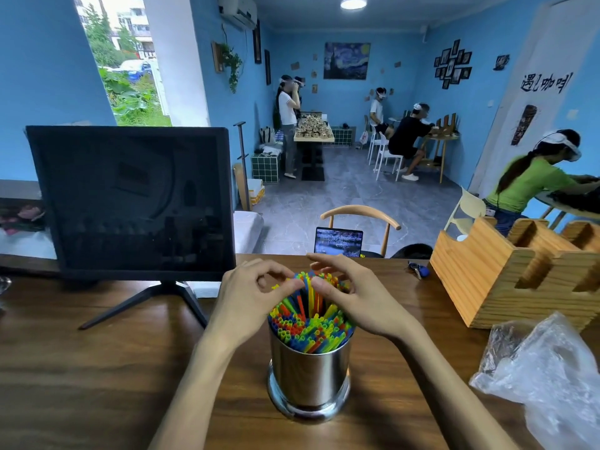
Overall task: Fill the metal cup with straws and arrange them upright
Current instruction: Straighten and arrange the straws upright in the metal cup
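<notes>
Lower centre of frame: metal cup (309, 378) stood on table (97, 368), packed with straws (308, 329). My left hand (250, 297) and right hand (354, 297) pinched taller straw tops. Arranging step, I judged; next, ease leaners upright, level tops.

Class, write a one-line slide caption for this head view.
Both hands, left and right, pinch raised straws above a full metal cup on the table.

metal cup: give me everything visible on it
The shiny cylindrical steel cup stands upright on the brown wooden table, with a wider flared base ring. It is packed with multicoloured plastic straws; some taller ones rise from the middle between the left hand and right hand. Neither hand visibly touches the cup.
</notes>
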`<move>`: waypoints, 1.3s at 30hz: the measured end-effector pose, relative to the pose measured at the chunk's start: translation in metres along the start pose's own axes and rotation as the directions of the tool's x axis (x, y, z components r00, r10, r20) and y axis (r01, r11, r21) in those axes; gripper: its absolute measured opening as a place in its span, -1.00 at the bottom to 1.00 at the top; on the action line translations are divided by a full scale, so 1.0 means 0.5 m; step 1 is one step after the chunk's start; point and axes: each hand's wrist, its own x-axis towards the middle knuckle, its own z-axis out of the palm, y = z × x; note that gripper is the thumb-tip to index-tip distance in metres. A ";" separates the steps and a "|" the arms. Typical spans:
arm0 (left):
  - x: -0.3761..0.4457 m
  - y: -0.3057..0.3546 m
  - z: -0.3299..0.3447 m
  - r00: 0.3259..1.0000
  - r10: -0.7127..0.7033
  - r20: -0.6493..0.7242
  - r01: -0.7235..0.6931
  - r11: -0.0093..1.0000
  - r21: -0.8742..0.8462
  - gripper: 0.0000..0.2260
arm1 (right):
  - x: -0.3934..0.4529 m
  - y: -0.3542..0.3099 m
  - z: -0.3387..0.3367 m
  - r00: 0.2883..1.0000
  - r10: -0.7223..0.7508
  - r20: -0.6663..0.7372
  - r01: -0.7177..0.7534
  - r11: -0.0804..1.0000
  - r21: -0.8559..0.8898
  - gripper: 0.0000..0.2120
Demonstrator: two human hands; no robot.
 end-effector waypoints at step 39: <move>-0.035 -0.026 0.112 0.990 -0.135 0.030 0.125 0.785 -0.607 -0.71 | -0.046 0.072 0.113 0.909 0.227 -0.348 0.073 0.738 0.671 -0.36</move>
